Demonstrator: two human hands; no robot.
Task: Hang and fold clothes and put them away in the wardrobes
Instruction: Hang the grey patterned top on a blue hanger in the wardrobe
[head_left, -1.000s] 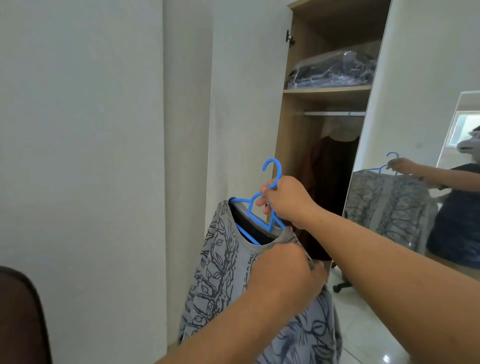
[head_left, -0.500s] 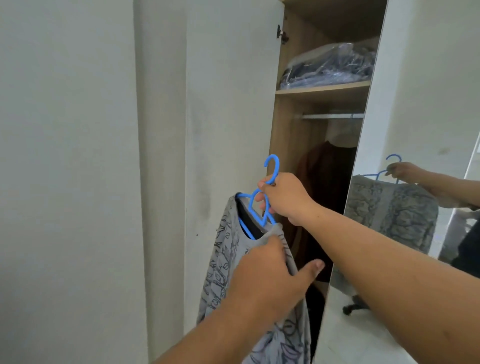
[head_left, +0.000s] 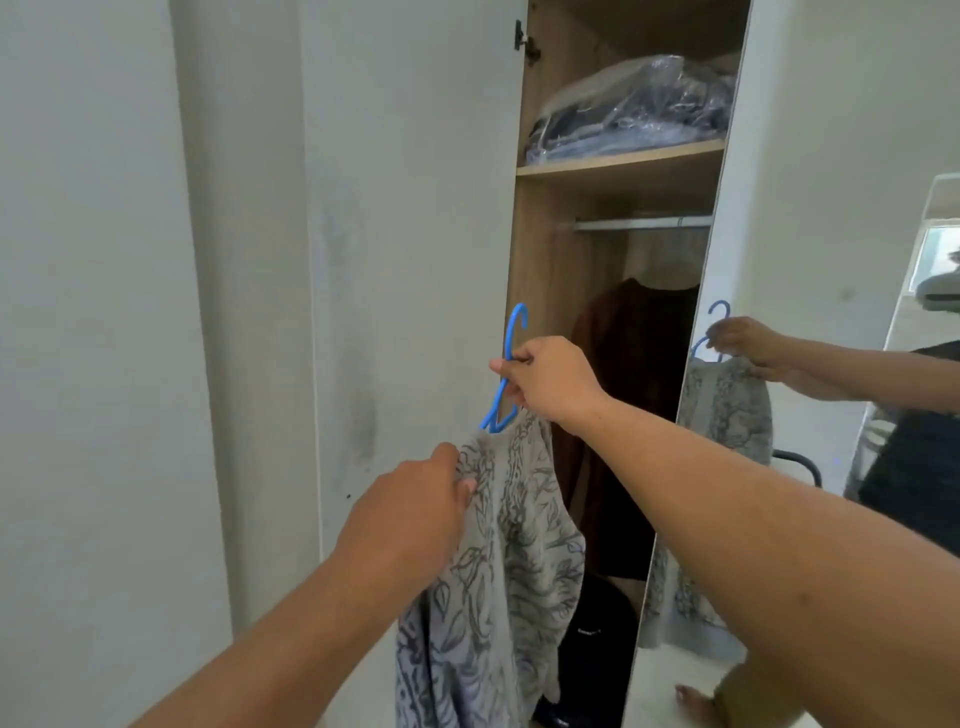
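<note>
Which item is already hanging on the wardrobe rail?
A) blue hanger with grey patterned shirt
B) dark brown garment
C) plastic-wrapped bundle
B: the dark brown garment hangs under the rail; the right hand holds the blue hanger below it.

The open wardrobe (head_left: 540, 291) shows as a narrow slot right of centre in the frame, hemmed by a white door (head_left: 410, 260) on the left and a mirrored door (head_left: 831, 208) on the right. Upper centre, a shelf (head_left: 621, 165) carries plastic-wrapped clothes (head_left: 634, 111). Just below runs the rail (head_left: 641, 224) — a dark brown garment (head_left: 631, 415) hangs from it, filling the slot's right half. Free rail shows at the left end.
</note>
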